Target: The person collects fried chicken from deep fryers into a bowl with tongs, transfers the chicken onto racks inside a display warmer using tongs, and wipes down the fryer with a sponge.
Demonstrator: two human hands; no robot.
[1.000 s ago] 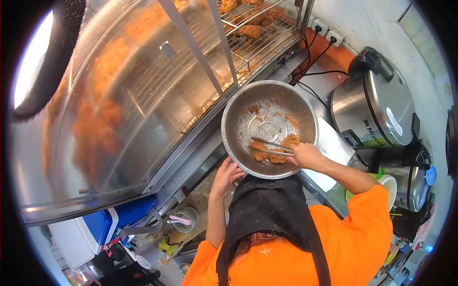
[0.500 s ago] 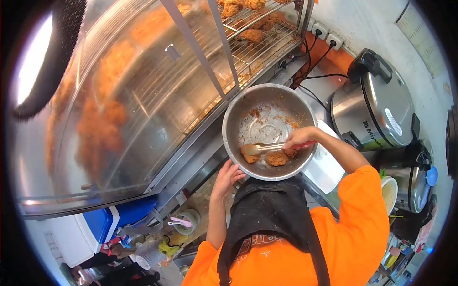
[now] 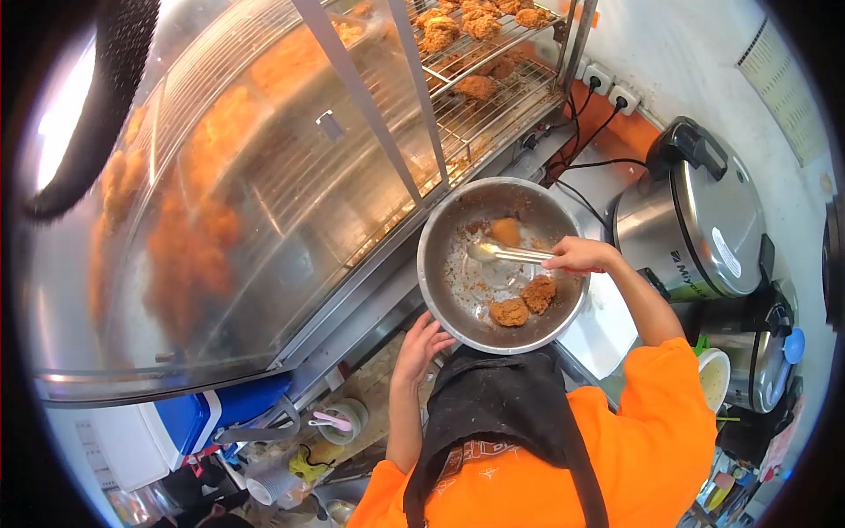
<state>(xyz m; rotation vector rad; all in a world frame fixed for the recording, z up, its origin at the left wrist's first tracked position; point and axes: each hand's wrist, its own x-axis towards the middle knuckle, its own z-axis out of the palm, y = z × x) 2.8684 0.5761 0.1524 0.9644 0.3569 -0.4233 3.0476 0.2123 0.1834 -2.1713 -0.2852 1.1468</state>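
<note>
A wide metal bowl point(image 3: 429, 273) is in front of my apron, with crumbs scattered over its inside. My right hand point(image 3: 576, 255) is closed around metal tongs point(image 3: 519, 254) that reach over the bowl. Just beyond the tongs' tips is a blurred orange-brown piece point(image 3: 504, 231); I cannot tell whether the tongs touch it. Two pieces of fried chicken, one browner point(image 3: 539, 294) and one lighter point(image 3: 509, 311), lie on the near side of the bowl. My left hand point(image 3: 418, 348) has its fingers spread against the bowl's outer left edge.
On the left stands a glass display case point(image 3: 290, 229) with fried chicken point(image 3: 440, 33) on wire racks. Rice cookers point(image 3: 713, 211) stand to the right, with cables point(image 3: 607, 164) running to wall sockets. A blue and white cooler point(image 3: 220, 409) sits lower left.
The tongs and my right hand have moved up and away from the near chicken pieces. One piece has shifted from the near left to the bowl's far side. The view has tilted slightly.
</note>
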